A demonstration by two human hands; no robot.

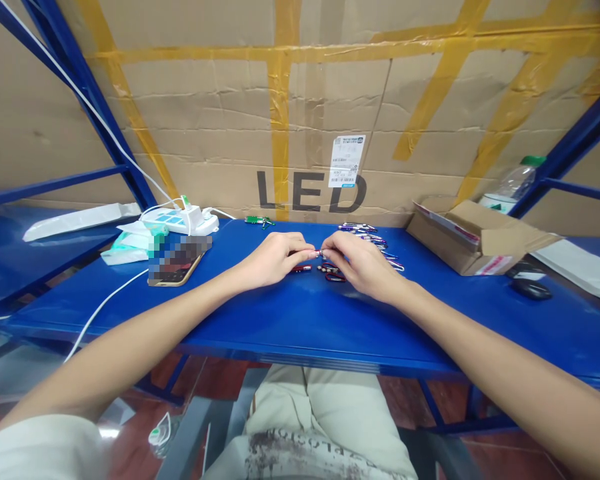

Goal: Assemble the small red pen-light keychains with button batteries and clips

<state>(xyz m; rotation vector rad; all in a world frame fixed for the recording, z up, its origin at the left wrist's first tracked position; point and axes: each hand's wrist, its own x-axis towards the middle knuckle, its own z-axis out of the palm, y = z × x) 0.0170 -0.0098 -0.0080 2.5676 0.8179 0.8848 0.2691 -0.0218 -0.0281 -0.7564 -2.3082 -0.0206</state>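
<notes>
Left hand (276, 257): pinching one end of a small red pen (321, 253).
Right hand (356, 262): pinching the other end.
Pen: being held just above the blue table (300, 320), more pens (367, 235) lying behind.

Blue table top (300, 320), same blue on rack frame (85, 87). Brown cardboard sheet (220, 133) behind, crossed with yellow-tan tape strips (280, 120), printed "LED" in dark grey; white shipping label (347, 161) with black print and a teal band. Small red part (321, 252) pinched between left hand (275, 257) and right hand (357, 261); more red pieces (333, 275) on table below. Purple and silver pieces (367, 233) in a heap behind; one green piece (258, 220) apart. White power strip (183, 220) with light blue sockets, white cable. Teal-and-white packet (135, 245). Gold-edged phone (176, 269). Brown open carton (473, 240). Black mouse (531, 288). Clear bottle (513, 183), green cap. Beige trousers (330, 407).
</notes>
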